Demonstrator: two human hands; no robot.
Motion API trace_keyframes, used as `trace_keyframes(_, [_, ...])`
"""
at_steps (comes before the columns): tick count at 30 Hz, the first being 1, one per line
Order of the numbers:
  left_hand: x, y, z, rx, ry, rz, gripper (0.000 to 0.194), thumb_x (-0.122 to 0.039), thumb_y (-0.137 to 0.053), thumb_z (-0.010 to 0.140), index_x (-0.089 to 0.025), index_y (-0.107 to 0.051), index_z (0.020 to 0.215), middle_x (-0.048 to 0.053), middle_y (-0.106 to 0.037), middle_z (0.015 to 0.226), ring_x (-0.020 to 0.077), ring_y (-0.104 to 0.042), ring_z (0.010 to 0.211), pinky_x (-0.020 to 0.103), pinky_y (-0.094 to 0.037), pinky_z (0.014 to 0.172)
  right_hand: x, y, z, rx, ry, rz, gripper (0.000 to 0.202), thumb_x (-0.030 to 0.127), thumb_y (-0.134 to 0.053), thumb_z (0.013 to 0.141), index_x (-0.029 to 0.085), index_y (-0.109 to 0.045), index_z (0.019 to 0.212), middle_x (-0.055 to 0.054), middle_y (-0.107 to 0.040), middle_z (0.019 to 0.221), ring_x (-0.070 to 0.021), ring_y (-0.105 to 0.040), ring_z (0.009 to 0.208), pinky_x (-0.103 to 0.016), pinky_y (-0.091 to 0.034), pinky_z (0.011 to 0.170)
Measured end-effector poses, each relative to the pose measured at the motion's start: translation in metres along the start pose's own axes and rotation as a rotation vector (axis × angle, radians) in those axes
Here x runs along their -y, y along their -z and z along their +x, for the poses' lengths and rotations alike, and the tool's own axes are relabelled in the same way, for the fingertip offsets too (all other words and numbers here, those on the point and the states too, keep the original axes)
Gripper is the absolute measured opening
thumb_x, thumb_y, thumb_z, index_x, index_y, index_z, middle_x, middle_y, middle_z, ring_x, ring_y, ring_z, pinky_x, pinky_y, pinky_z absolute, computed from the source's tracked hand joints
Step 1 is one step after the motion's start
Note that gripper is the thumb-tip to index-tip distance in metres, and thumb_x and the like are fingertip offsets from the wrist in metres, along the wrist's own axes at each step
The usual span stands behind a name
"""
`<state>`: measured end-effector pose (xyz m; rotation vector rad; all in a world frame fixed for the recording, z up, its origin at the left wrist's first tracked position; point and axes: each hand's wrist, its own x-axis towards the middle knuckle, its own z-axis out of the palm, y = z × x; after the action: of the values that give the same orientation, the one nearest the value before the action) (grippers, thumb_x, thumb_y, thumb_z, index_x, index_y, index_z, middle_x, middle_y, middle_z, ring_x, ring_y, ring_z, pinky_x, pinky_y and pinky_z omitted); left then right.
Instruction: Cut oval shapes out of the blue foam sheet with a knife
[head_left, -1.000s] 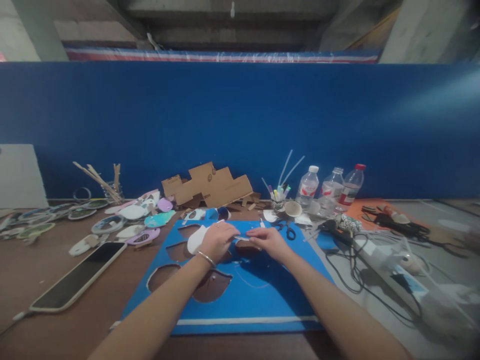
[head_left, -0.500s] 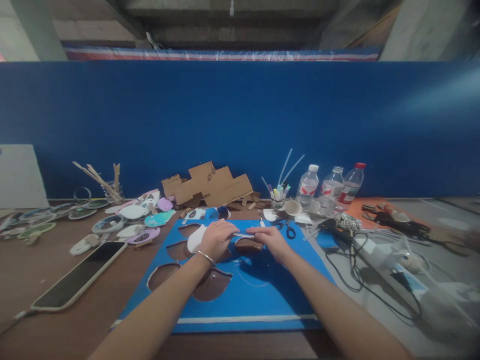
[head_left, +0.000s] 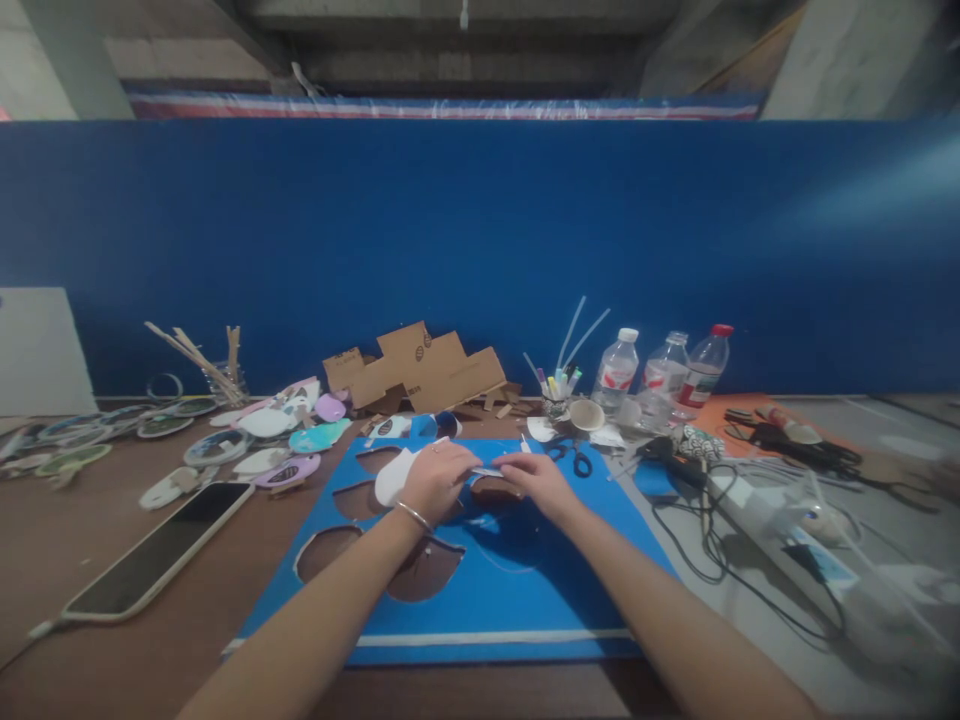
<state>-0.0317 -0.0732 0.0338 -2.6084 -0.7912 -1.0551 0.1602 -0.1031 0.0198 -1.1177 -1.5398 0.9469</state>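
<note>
My left hand [head_left: 442, 478] and my right hand [head_left: 541, 484] meet above a blue board [head_left: 555, 610] that has several rounded holes cut through it. Pinched between the fingertips of both is a small, thin, pale piece [head_left: 486, 471]; its kind is too small to make out. A bracelet circles my left wrist. Beside my left hand, a white rounded cutout [head_left: 393, 478] lies on the board. Just beyond my right hand rest black-handled scissors [head_left: 577, 460]. A faint curved outline shows on the board under my hands.
A phone [head_left: 161, 555] with a cable lies at the left, near several rounded cutouts [head_left: 289, 472]. Torn cardboard [head_left: 431, 370] leans at the back, beside a cup of markers [head_left: 557, 405]. Bottles [head_left: 617, 370] stand at the back right. Loose black cables [head_left: 705, 540] tangle over the right side.
Almost nothing differs. The fingers of both hands have shifted very slightly around the small pale piece, which stays in their grip.
</note>
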Motion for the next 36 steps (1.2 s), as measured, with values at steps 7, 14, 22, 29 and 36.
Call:
trace_keyframes(7, [-0.008, -0.004, 0.001, 0.044, -0.085, 0.018, 0.017, -0.019, -0.047, 0.082, -0.019, -0.064, 0.084, 0.004, -0.065, 0.079, 0.0158, -0.056, 0.077, 0.030, -0.037, 0.068, -0.003, -0.009, -0.001, 0.008, -0.051, 0.006, 0.039, 0.043, -0.067, 0.062, 0.013, -0.070, 0.087, -0.010, -0.070, 0.086, -0.0260, -0.062, 0.084, -0.037, -0.046, 0.077])
trace_keyframes(14, [-0.002, -0.001, 0.000, 0.007, -0.054, 0.024, 0.018, -0.015, -0.047, 0.080, -0.020, -0.064, 0.085, 0.003, -0.066, 0.081, 0.0162, -0.055, 0.078, 0.030, -0.037, 0.068, -0.001, 0.003, 0.000, 0.027, -0.049, 0.034, 0.032, 0.035, -0.067, 0.063, 0.015, -0.071, 0.088, -0.009, -0.068, 0.095, -0.0267, -0.059, 0.096, -0.037, -0.041, 0.088])
trace_keyframes(22, [-0.004, 0.000, 0.000, 0.008, -0.041, 0.031, 0.020, -0.017, -0.046, 0.081, -0.020, -0.065, 0.086, 0.004, -0.066, 0.081, 0.0159, -0.055, 0.076, 0.030, -0.037, 0.067, 0.001, -0.001, -0.002, 0.014, -0.073, 0.027, 0.039, 0.039, -0.066, 0.064, 0.013, -0.069, 0.093, -0.010, -0.069, 0.091, -0.0276, -0.061, 0.091, -0.040, -0.044, 0.082])
trace_keyframes(29, [0.004, -0.002, -0.001, 0.003, 0.019, 0.002, 0.019, -0.016, -0.046, 0.081, -0.020, -0.065, 0.083, 0.004, -0.066, 0.081, 0.0152, -0.055, 0.075, 0.030, -0.039, 0.071, -0.002, 0.007, 0.000, 0.042, -0.062, 0.005, 0.036, 0.038, -0.060, 0.069, 0.015, -0.068, 0.095, -0.007, -0.069, 0.092, -0.0240, -0.061, 0.086, -0.036, -0.044, 0.079])
trace_keyframes(36, [-0.009, -0.006, -0.001, 0.088, -0.042, -0.006, 0.019, -0.017, -0.045, 0.082, -0.020, -0.065, 0.084, 0.004, -0.065, 0.079, 0.0152, -0.053, 0.073, 0.029, -0.036, 0.066, 0.003, -0.004, -0.002, 0.001, -0.052, -0.078, 0.040, 0.047, -0.061, 0.066, 0.013, -0.070, 0.085, -0.009, -0.069, 0.083, -0.0250, -0.061, 0.080, -0.034, -0.045, 0.073])
